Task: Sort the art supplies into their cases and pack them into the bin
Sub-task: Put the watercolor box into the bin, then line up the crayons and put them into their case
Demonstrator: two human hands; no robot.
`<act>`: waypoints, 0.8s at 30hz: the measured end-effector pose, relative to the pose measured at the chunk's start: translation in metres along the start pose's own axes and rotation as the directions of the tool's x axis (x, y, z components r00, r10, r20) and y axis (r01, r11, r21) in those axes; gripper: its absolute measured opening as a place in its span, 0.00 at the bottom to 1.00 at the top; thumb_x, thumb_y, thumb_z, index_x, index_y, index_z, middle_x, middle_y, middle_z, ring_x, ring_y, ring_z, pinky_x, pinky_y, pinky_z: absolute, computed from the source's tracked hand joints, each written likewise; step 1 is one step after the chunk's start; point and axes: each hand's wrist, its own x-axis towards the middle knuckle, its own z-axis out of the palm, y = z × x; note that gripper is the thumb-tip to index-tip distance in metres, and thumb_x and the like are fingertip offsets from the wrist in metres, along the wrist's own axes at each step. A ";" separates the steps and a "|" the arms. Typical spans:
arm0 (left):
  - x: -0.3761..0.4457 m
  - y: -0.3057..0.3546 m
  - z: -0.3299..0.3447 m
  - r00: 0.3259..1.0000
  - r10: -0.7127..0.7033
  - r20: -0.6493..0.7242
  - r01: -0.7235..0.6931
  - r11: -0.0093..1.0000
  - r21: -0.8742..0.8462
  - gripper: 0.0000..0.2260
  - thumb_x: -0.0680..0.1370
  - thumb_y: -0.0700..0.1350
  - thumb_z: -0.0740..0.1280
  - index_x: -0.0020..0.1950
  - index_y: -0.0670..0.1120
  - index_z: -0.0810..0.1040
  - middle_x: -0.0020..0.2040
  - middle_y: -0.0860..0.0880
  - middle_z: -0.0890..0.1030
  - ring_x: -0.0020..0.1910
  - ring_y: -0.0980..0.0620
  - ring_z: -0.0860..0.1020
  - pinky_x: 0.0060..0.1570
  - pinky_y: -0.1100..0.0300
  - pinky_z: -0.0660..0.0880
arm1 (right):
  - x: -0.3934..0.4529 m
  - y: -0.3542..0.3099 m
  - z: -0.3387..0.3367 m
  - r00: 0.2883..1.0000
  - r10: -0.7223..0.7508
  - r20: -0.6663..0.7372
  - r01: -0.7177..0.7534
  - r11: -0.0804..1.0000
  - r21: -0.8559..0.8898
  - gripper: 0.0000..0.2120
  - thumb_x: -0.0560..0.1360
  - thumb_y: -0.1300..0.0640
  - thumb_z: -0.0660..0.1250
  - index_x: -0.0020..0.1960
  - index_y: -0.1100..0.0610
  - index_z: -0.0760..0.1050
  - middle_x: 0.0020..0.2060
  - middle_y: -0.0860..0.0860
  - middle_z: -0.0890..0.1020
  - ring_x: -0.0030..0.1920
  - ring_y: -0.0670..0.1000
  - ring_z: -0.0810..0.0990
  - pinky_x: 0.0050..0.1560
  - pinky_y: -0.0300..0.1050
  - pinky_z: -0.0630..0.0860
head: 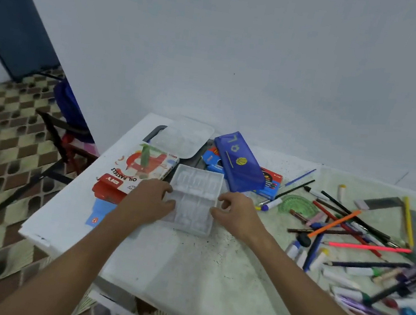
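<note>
Two hands frame a clear plastic tray [192, 202] with moulded slots that lies on the white table [201, 269], just beside an oil pastels box [135, 174]: the left hand [147, 203] has its fingers curled over the tray's left edge and grips it, while the right hand [236, 214] sits at the right edge with fingers bent, thumb near the rim, though whether it truly clasps the tray or only touches it I cannot tell. As far as can be seen the tray's slots hold nothing yet, so the sorting looks barely begun. Nearly all the supplies are loose: a heap of pencils, markers and pens [354, 240] sprawls over the right part of the table, with a green protractor [299, 205] and a steel square [386, 202] among them. Behind the tray a blue pencil case [240, 162] lies shut across a flat crayon box [269, 183]. Farther back sits the bin [156, 132] with a dark rim, and a clear lid [185, 137] rests over it, so nothing appears packed. Still ahead, by my reckoning: fill the tray and slide it into its box, gather the pencils into the blue case, then load every case into the bin.
</note>
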 end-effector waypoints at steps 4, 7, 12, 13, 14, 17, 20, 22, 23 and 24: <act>0.014 -0.019 -0.024 0.977 -0.093 -0.193 0.081 0.994 -0.072 0.11 0.75 0.49 0.66 0.53 0.44 0.79 0.47 0.48 0.80 0.40 0.51 0.77 0.42 0.59 0.74 | 0.022 -0.019 0.007 0.996 -0.033 -0.087 0.024 0.994 -0.105 0.20 0.74 0.53 0.69 0.63 0.60 0.74 0.53 0.55 0.75 0.53 0.51 0.74 0.47 0.36 0.65; 0.026 -0.038 -0.039 0.937 -0.179 -0.299 0.180 0.983 -0.027 0.21 0.74 0.55 0.67 0.61 0.43 0.77 0.53 0.43 0.76 0.51 0.46 0.75 0.49 0.55 0.72 | 0.048 -0.050 0.018 0.992 -0.120 -0.047 0.117 0.991 -0.061 0.19 0.74 0.53 0.69 0.62 0.59 0.75 0.53 0.55 0.76 0.50 0.49 0.72 0.49 0.37 0.66; 0.030 -0.042 -0.032 0.938 -0.308 -0.158 0.322 0.944 0.073 0.46 0.60 0.77 0.61 0.66 0.46 0.68 0.58 0.42 0.70 0.60 0.42 0.69 0.59 0.47 0.71 | 0.099 -0.083 0.038 0.985 -0.169 0.043 0.171 0.983 -0.060 0.22 0.73 0.55 0.69 0.65 0.61 0.73 0.60 0.59 0.76 0.62 0.57 0.73 0.61 0.46 0.68; 0.030 -0.041 -0.030 0.938 -0.321 -0.133 0.333 0.940 0.073 0.47 0.60 0.77 0.62 0.68 0.47 0.66 0.60 0.42 0.69 0.61 0.41 0.69 0.59 0.46 0.70 | 0.106 -0.086 0.039 0.987 -0.152 0.058 0.155 0.986 -0.062 0.24 0.74 0.53 0.69 0.68 0.61 0.71 0.63 0.59 0.74 0.64 0.57 0.72 0.63 0.46 0.66; 0.031 -0.041 -0.027 0.938 -0.326 -0.120 0.336 0.939 0.073 0.46 0.61 0.76 0.63 0.69 0.48 0.65 0.60 0.42 0.69 0.61 0.42 0.69 0.59 0.47 0.70 | 0.112 -0.087 0.040 0.986 -0.144 0.080 0.149 0.987 -0.061 0.26 0.75 0.52 0.69 0.69 0.61 0.69 0.66 0.58 0.72 0.66 0.56 0.71 0.64 0.44 0.65; 0.033 -0.045 -0.027 0.927 -0.345 -0.149 0.346 0.938 -0.019 0.40 0.59 0.72 0.65 0.63 0.48 0.72 0.55 0.44 0.74 0.54 0.45 0.74 0.54 0.50 0.74 | 0.121 -0.086 0.041 0.983 -0.126 0.138 0.127 0.992 0.001 0.29 0.74 0.51 0.70 0.70 0.62 0.68 0.66 0.57 0.73 0.64 0.53 0.73 0.60 0.40 0.68; 0.028 -0.043 -0.035 0.927 -0.328 -0.181 0.301 0.940 -0.163 0.27 0.61 0.62 0.70 0.51 0.46 0.73 0.47 0.48 0.73 0.47 0.49 0.74 0.46 0.55 0.75 | 0.122 -0.077 0.037 0.989 -0.102 0.108 0.093 0.992 0.089 0.33 0.71 0.48 0.73 0.70 0.60 0.67 0.64 0.55 0.74 0.61 0.53 0.75 0.60 0.42 0.70; 0.021 -0.041 -0.040 0.940 -0.269 -0.212 0.227 0.953 -0.202 0.24 0.64 0.56 0.74 0.54 0.48 0.72 0.50 0.49 0.70 0.48 0.52 0.71 0.45 0.59 0.69 | 0.118 -0.070 0.025 0.995 -0.093 0.033 0.086 0.983 0.165 0.37 0.70 0.48 0.74 0.73 0.58 0.64 0.60 0.52 0.74 0.60 0.51 0.73 0.63 0.48 0.70; 0.017 -0.038 -0.043 0.950 -0.215 -0.225 0.167 0.963 -0.214 0.25 0.65 0.55 0.75 0.57 0.48 0.72 0.52 0.50 0.68 0.49 0.53 0.70 0.45 0.61 0.68 | 0.113 -0.068 0.015 0.997 -0.079 -0.015 0.080 0.967 0.243 0.37 0.70 0.49 0.74 0.73 0.57 0.62 0.59 0.50 0.72 0.60 0.50 0.72 0.64 0.48 0.70; 0.013 -0.035 -0.045 0.960 -0.152 -0.233 0.098 0.969 -0.227 0.27 0.65 0.53 0.76 0.60 0.48 0.72 0.53 0.50 0.68 0.48 0.55 0.71 0.45 0.63 0.67 | 0.106 -0.064 0.001 0.998 -0.031 -0.052 0.048 0.932 0.358 0.36 0.70 0.50 0.74 0.73 0.55 0.62 0.59 0.47 0.70 0.59 0.48 0.71 0.62 0.46 0.70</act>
